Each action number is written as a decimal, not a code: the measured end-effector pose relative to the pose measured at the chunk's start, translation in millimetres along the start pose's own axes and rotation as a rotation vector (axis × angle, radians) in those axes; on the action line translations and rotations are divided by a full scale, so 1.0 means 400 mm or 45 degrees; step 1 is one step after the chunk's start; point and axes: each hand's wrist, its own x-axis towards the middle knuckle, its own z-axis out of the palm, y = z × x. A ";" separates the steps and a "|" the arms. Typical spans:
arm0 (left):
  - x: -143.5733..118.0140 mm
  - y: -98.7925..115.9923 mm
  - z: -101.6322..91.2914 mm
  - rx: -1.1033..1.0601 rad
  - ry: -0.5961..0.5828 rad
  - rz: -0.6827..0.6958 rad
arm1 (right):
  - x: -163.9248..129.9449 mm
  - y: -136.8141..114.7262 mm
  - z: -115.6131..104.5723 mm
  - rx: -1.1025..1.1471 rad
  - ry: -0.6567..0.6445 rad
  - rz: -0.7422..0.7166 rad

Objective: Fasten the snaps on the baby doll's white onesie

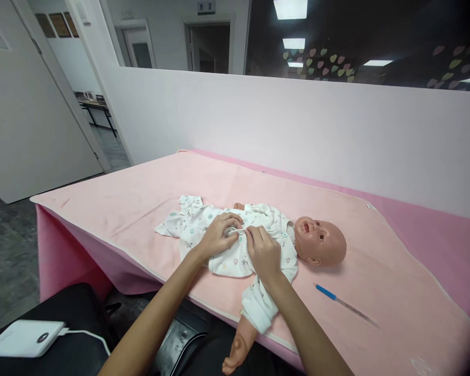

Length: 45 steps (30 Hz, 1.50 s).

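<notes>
A baby doll (321, 241) lies on its back, its head toward the right. It wears a white printed baby garment (231, 261) with long sleeves and legs. At the front of its belly, my left hand (220, 235) is closed with thumb and fingers on the cloth. Close beside it, my right hand (263, 254) has its fingers pressed together on the same front edge. A thin white strip of the cloth shows between the two hands. The doll's near arm (241, 342) sticks out of its sleeve over the table edge; its far hand (238, 206) shows behind.
A pink blanket (117, 209) covers the table. A pen-like stick with a blue end (326, 292) lies right of the doll. At lower left, a white power bank (25, 338) with a cable rests on a black seat. A white wall (297, 136) stands behind the table.
</notes>
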 end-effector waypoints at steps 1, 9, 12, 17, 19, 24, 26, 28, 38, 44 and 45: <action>0.000 -0.001 0.000 -0.009 -0.005 -0.001 | 0.000 0.000 0.000 -0.003 -0.001 -0.003; 0.002 -0.005 -0.001 -0.046 -0.032 0.003 | 0.000 0.000 0.002 -0.019 0.016 -0.021; 0.002 -0.006 0.001 -0.059 -0.027 -0.001 | 0.001 0.000 0.000 -0.012 0.002 -0.024; 0.001 -0.009 0.002 -0.046 -0.017 -0.010 | 0.002 0.001 -0.001 0.004 -0.001 -0.020; -0.002 -0.009 0.001 -0.036 -0.013 -0.011 | 0.002 0.000 -0.001 0.004 0.009 -0.022; -0.008 -0.007 -0.008 -0.079 0.098 0.003 | 0.002 -0.001 0.001 0.014 0.034 -0.007; -0.009 -0.004 -0.010 -0.122 0.182 -0.020 | 0.002 -0.001 0.002 0.023 0.040 0.002; -0.009 -0.003 -0.012 -0.197 0.266 -0.068 | 0.002 0.000 0.004 0.027 0.055 0.010; -0.011 -0.006 0.000 -0.428 0.379 -0.324 | 0.004 0.000 0.005 0.041 0.076 0.063; -0.009 -0.003 0.002 -0.291 0.473 -0.312 | 0.007 -0.003 0.002 0.148 0.103 0.124; -0.010 -0.002 0.002 -0.199 0.488 -0.286 | 0.008 -0.002 0.001 0.193 0.112 0.160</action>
